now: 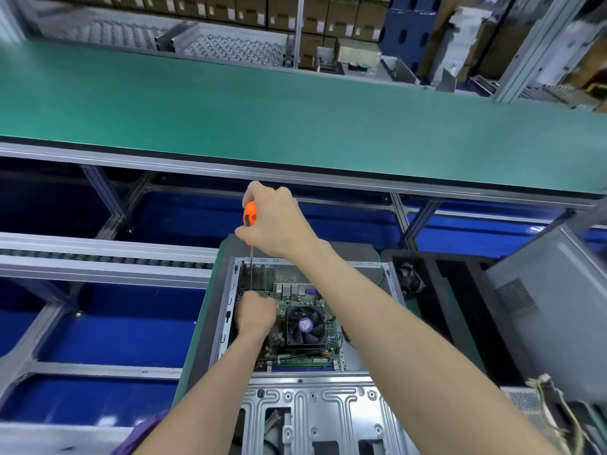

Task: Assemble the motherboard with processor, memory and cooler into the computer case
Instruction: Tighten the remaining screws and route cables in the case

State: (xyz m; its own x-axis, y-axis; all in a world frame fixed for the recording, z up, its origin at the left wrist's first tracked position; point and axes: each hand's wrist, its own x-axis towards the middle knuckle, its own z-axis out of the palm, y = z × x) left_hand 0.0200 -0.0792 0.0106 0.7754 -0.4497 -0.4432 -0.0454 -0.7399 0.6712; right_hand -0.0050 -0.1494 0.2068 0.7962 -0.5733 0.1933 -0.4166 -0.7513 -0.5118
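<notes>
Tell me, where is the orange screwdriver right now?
In the head view, the orange screwdriver stands upright at centre, gripped by the right hand, its tip beside the left hand inside the computer case.

The computer case [305, 323] lies open at lower centre of the frame, the motherboard [295, 323] inside it, the cooler [307, 326] on the board's right half. Above the case's upper left corner the right hand [272, 221] holds a screwdriver [250, 238] upright; the left hand [254, 313] sits on the board at its tip. A conveyor belt [295, 126] crosses the frame behind.
</notes>
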